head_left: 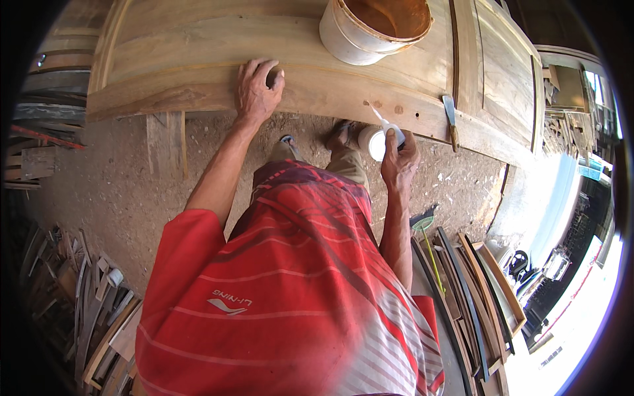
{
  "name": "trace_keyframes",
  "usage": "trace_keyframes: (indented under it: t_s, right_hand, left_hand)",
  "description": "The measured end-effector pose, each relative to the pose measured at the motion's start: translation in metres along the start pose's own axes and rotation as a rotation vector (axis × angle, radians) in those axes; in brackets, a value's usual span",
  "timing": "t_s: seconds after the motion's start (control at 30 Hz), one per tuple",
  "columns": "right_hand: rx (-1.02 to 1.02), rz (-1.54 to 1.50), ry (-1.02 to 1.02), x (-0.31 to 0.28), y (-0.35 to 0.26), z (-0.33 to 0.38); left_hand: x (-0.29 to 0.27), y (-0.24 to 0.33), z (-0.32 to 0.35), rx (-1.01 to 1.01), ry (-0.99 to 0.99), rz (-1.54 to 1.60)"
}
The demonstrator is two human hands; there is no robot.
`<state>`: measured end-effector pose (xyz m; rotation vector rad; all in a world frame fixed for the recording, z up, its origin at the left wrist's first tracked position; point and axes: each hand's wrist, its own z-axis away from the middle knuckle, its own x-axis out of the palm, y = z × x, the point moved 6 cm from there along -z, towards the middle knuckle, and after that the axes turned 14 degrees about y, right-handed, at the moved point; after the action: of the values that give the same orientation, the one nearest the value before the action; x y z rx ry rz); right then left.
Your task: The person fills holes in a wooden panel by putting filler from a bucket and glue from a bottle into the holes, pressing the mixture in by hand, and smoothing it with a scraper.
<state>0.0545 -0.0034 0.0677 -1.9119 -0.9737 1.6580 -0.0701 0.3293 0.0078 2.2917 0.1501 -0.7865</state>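
A wide wooden door panel (198, 59) lies flat before me on supports. My left hand (257, 89) rests on its near edge, fingers curled around a small dark object I cannot identify. My right hand (398, 162) holds a white squeeze bottle (382, 135) tilted toward the panel, its thin nozzle near the near edge, where small round filled spots (388, 107) show in the wood.
A white bucket (370, 33) with brown liquid stands on the panel. A putty knife (451, 119) lies on the panel at right. Wood scraps are piled lower left (79, 303), curved frame pieces lower right (475, 290). Dirt floor (112, 191) lies below.
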Motion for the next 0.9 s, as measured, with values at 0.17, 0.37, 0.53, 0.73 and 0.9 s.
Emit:
trace_keyframes:
  t_s: [0.17, 0.37, 0.53, 0.73, 0.9]
  right_hand:
    - [0.397, -0.616, -0.259, 0.020, -0.001, 0.005]
    - [0.273, -0.699, -0.521, 0.046, -0.054, 0.011]
    - [0.249, -0.617, -0.696, 0.077, -0.043, -0.001]
    - [-0.112, -0.383, -0.576, 0.046, -0.144, -0.077]
    - [-0.543, -0.175, -0.377, 0.070, -0.191, -0.196]
  left_hand:
    - [-0.003, 0.034, -0.001, -0.236, -0.220, 0.304]
    - [0.019, 0.112, 0.056, -0.487, -0.554, 0.787]
    - [0.011, 0.113, 0.035, -0.427, -0.391, 0.797]
    - [-0.008, 0.069, -0.019, -0.357, -0.181, 0.549]
    - [0.005, 0.009, -0.053, -0.179, 0.131, 0.152]
